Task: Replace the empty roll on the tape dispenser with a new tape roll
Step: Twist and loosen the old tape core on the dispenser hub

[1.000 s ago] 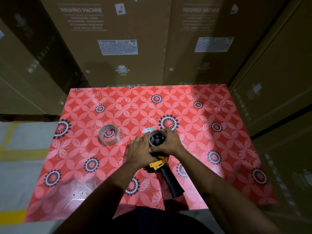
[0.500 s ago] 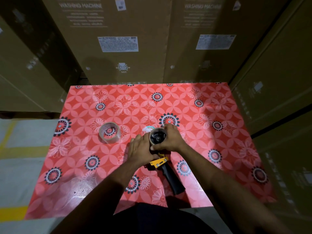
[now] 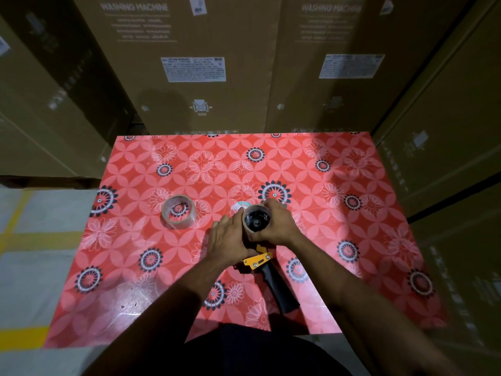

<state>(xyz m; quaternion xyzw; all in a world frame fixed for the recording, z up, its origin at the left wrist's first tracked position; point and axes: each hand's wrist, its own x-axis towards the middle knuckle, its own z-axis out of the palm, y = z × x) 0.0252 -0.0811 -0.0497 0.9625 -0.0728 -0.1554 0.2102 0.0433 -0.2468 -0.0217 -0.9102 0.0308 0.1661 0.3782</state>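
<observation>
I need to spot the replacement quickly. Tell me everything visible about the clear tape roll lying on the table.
The clear tape roll is a wound ring of glossy see-through tape. The red flowered tablecloth shows through its open centre. It lies flat on the cloth, untouched, to the left of both hands and the dispenser, apart from them.

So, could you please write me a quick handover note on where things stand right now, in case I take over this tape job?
Right hand: wrapped around the empty roll, which sits on the tape dispenser.
Left hand: pressed on the dispenser's body, steadying it on the red table.
New tape roll: lying flat on the table, left of the hands, untouched.
Done: dispenser braced, old core gripped.
Left: pull the core off, fit the new roll, thread the tape.
</observation>
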